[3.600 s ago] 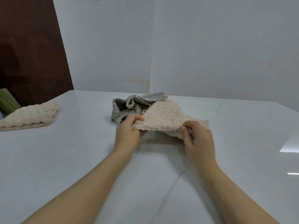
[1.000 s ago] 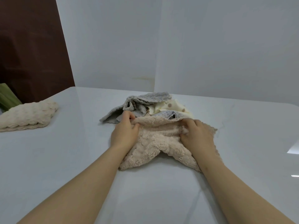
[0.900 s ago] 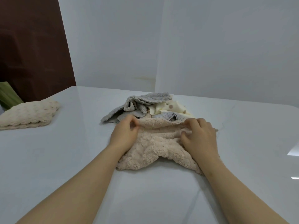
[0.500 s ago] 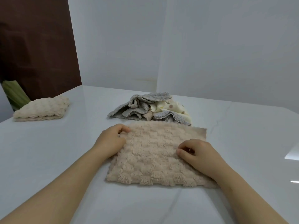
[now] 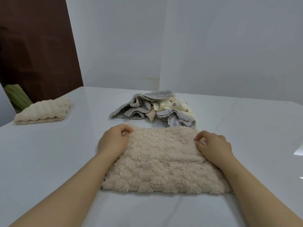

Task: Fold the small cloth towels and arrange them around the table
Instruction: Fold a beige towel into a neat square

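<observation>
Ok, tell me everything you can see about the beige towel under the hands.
The beige towel is fluffy, bumpy-textured cloth, roughly rectangular, spread out flat on the white table, nearest the person. The left hand and right hand pinch it near its far corners. The loose towel pile lies just behind.

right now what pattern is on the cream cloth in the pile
Brown dots on the cream cloth, head view.

- The far corners of the beige towel (image 5: 164, 161) lie under the left hand (image 5: 113, 142) and right hand (image 5: 213, 148).
- Behind the beige towel, the cloth pile (image 5: 142, 105) buries a tan cloth (image 5: 151, 114) except one tip.
- Far left of it, a green object (image 5: 16, 97) is cut by the edge.
</observation>
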Available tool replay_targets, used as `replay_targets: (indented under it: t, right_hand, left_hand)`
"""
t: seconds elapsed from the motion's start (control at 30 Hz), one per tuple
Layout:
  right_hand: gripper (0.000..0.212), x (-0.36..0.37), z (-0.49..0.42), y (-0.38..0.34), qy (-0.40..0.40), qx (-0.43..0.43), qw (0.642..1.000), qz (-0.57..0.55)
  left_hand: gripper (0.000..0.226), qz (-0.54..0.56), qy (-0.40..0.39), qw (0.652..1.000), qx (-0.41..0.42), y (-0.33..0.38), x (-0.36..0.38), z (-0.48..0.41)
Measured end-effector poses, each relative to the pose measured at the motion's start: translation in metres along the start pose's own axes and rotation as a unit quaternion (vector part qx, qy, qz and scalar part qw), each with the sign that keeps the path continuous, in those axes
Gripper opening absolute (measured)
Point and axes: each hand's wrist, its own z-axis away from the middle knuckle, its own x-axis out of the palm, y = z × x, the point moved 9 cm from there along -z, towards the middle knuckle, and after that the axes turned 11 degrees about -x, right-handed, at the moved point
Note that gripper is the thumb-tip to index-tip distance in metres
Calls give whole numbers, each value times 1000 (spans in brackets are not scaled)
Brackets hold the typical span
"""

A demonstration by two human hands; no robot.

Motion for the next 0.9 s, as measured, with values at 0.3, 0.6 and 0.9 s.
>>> replay_targets:
  t: [0.3, 0.6, 0.9]
  right_hand:
    - [32, -33, -4, -9, 142, -39, 989, 1]
    - [12, -15, 7, -38, -5, -121, 986, -114]
    - [22, 2, 23, -38, -151, -125, 962, -189]
  left_hand:
    - [33, -7, -11, 999, 51, 6, -8, -15]
    - [5, -54, -176, 976, 113, 28, 3, 26]
    - [23, -72, -263, 956, 111, 19, 5, 36]
